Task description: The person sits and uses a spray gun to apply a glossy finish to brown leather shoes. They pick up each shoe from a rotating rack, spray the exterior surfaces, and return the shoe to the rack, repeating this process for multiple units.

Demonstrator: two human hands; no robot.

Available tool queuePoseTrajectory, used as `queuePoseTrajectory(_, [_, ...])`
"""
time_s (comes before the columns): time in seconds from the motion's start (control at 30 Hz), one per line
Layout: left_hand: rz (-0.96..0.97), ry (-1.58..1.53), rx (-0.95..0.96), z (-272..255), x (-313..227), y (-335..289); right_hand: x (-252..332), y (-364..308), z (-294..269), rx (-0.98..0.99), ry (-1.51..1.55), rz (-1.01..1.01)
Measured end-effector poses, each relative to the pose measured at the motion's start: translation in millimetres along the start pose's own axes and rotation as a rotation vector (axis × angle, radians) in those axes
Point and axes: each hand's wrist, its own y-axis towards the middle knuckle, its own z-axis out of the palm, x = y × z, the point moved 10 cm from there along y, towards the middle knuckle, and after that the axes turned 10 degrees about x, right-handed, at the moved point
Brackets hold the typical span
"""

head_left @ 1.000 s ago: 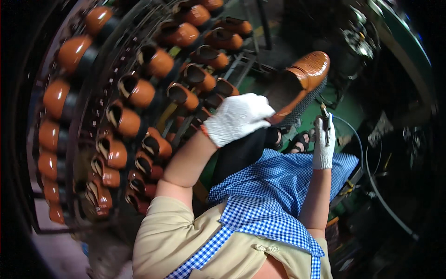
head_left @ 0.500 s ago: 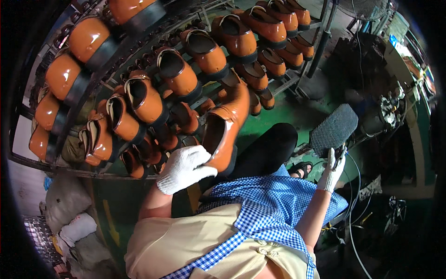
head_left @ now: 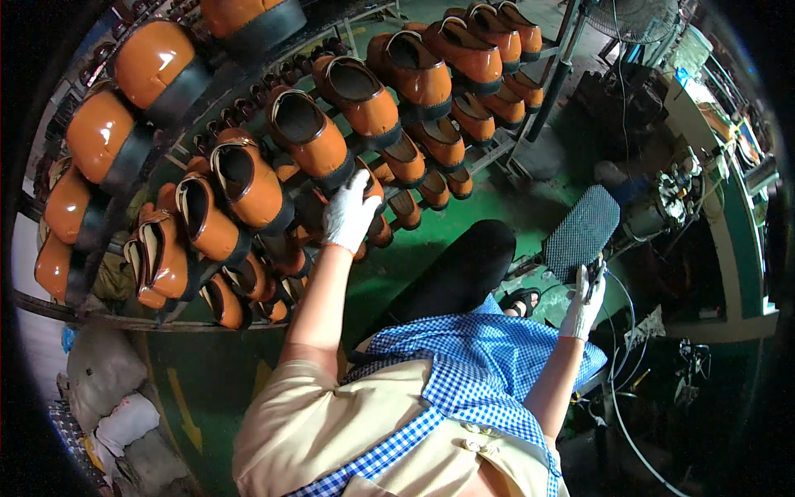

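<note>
My left hand [head_left: 349, 217], in a white knit glove, reaches up to the shoe rack. Its fingers and thumb are round the heel end of a glossy orange-brown shoe [head_left: 376, 187] on a lower row; much of that shoe is hidden. My right hand [head_left: 583, 305], also gloved, is closed on a small dark hand tool [head_left: 594, 280] with a thin pale hose by it; its exact kind is unclear. Just beyond that hand is a grey panel with a mesh-like surface [head_left: 583, 234].
Similar shoes [head_left: 308, 132] fill the sloping rack tiers at left and ahead. A metal post [head_left: 553, 95] stands at the rack's right end. A fan [head_left: 636, 18] and machinery [head_left: 662, 203] are to the right. Pale sacks [head_left: 103, 373] lie at lower left. A hose [head_left: 619, 406] hangs at right.
My left hand has carried the shoe from before my lap up and forward into the rack. My right hand keeps its hold on the tool. The whole view has shifted slightly.
</note>
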Motion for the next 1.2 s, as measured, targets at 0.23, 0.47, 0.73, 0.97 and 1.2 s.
queuePoseTrajectory(0.23, [-0.211, 0.267, 0.180, -34.4, 63.3, -76.2, 5.3, -5.4, 6.0, -0.033, 0.059, -0.022])
queuePoseTrajectory(0.47, [-0.148, 0.128, 0.126, -73.1, 11.6, -104.1, -19.7, 4.8, 2.6, -0.025, 0.135, -0.048])
queuePoseTrajectory(0.73, [0.153, -0.064, 0.493, -117.1, -137.1, -126.2, -0.1, -2.8, 11.8, -0.033, 0.252, -0.154])
queuePoseTrajectory(0.97, [0.794, -0.310, 0.545, -10.5, -311.6, -47.4, 19.0, -6.4, 16.1, -0.021, 0.066, -0.143])
queuePoseTrajectory(1.2, [1.074, -0.179, 0.584, 49.4, -377.7, -45.8, 27.4, -24.2, 12.8, -0.001, 0.034, -0.036])
